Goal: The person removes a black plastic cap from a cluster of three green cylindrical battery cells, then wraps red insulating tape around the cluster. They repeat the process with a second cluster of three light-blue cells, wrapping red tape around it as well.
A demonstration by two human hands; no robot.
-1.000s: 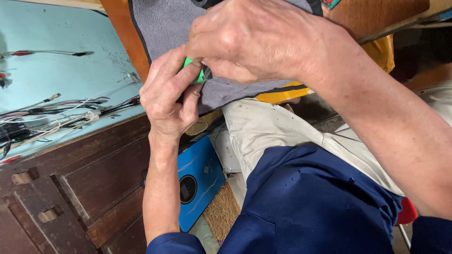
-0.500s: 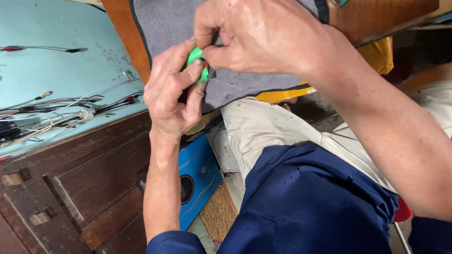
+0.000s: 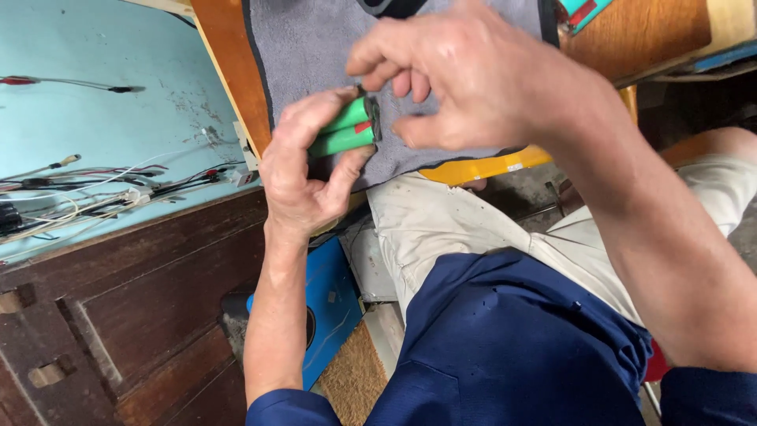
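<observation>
The left hand [image 3: 303, 177] holds a pair of green batteries [image 3: 344, 128] joined side by side, its grip closed around them: the thumb presses from below at about 5 o'clock of the pack and the fingers curl over the top at 11 o'clock. The pack sits just above the middle of the view, over a grey mat [image 3: 315, 47] that lies on the wooden bench [image 3: 631, 35]. A small red patch shows on the side of the batteries, and their dark end faces toward 3 o'clock.

The right hand [image 3: 473, 79] hovers at 3 o'clock of the batteries, just beside that dark end. Its fingers are bent and spread with the thumb apart from them, so the grip is open and holds nothing; whether a fingertip touches the pack cannot be told.

At 9 o'clock of the left hand lies a pale blue board [image 3: 95, 126] with a tangle of thin wires [image 3: 87, 197] across it, and a red-tipped probe [image 3: 71, 83] near its top edge. Below that board, toward 7 o'clock, stands a dark wooden cabinet [image 3: 118, 315]. A blue box [image 3: 331, 308] stands on the floor at 6 o'clock of the left hand, beside the person's beige trousers [image 3: 441, 229] and dark blue shirt [image 3: 512, 347]. A yellow strip [image 3: 481, 166] runs under the mat's lower edge.
</observation>
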